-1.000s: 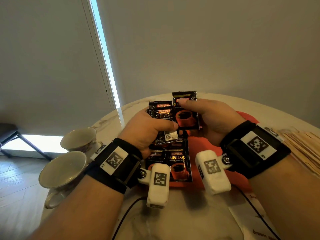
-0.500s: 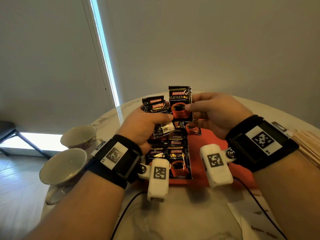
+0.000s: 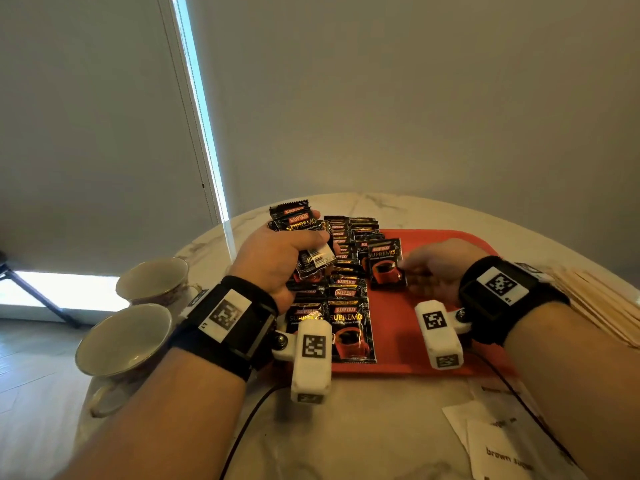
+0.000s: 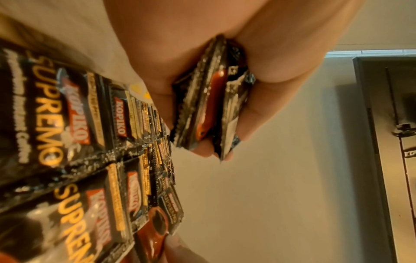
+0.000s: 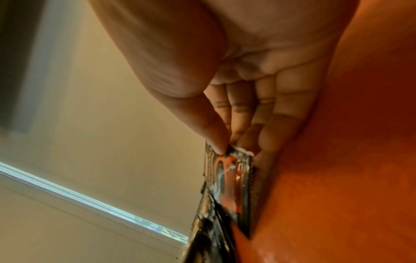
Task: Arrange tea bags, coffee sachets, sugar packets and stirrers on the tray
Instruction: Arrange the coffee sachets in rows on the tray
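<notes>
Glossy black foil makes the coffee sachet (image 3: 382, 263) slippery, and the right hand (image 3: 438, 268) has it only by its lower edge, pinched between thumb and fingertips (image 5: 216, 142), as it lowers it onto the red tray (image 3: 450, 244). Judged from here, that thin pinch could let the sachet twist or slide as it is let go, so that it lands crooked or rides up on the overlapped rows of sachets (image 3: 349, 317) just to the hand's left. The left hand (image 3: 277, 261) is curled tight round a small bundle of sachets (image 3: 301, 233), held above those rows; a slackened grip there could drop some onto the laid ones and knock them askew.

The held sachet is a flat black packet with gold lettering and a red cup printed on it, tilted with its far edge raised and its near edge at or just above the tray; whether it touches cannot be told. Beyond the right hand's outer side lie pale wooden stirrers (image 3: 602, 303), well apart from it. Two teacups (image 3: 124, 337) stand outside the left wrist.
</notes>
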Demonstrator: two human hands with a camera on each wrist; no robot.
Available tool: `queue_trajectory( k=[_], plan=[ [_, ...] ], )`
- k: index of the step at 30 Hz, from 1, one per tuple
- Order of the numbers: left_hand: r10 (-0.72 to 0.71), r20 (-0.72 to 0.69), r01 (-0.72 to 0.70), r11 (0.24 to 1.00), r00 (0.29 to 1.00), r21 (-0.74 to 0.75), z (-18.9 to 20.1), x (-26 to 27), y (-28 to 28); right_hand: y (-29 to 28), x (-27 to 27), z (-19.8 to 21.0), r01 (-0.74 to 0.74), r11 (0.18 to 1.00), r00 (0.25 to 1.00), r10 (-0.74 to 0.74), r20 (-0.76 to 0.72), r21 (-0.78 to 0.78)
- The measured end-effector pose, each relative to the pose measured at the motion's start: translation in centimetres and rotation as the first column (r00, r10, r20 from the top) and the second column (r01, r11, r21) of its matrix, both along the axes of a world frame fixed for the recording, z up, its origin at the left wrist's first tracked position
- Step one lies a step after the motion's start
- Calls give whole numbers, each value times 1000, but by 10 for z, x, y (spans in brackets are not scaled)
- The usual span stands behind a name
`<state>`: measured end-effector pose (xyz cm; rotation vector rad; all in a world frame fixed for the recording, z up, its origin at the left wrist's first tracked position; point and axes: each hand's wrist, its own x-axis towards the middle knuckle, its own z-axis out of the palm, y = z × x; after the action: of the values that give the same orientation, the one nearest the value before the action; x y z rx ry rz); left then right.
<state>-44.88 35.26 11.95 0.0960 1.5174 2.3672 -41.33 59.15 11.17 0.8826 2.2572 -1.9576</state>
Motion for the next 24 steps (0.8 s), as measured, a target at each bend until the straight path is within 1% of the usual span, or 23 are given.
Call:
queue_trajectory(
  k=[5, 10, 19, 24],
  plan=[
    [4, -29, -4, 1000, 1000, -13, 1, 0, -1, -5, -3, -2, -40, 997, 998, 36, 44, 71],
    [-1, -17, 1, 1000, 1000, -9, 0, -3, -2, -5, -5, -1, -53, 992, 997, 46, 63, 111],
    [-15, -21, 15, 999, 1000, -34, -1, -5, -2, -3, -5, -2, -65, 990, 994, 53, 98, 125],
    [-15, -32, 14, 999, 999, -31, -2, -4, -1, -1, -5, -2, -55, 994, 997, 49, 65, 90]
  ],
)
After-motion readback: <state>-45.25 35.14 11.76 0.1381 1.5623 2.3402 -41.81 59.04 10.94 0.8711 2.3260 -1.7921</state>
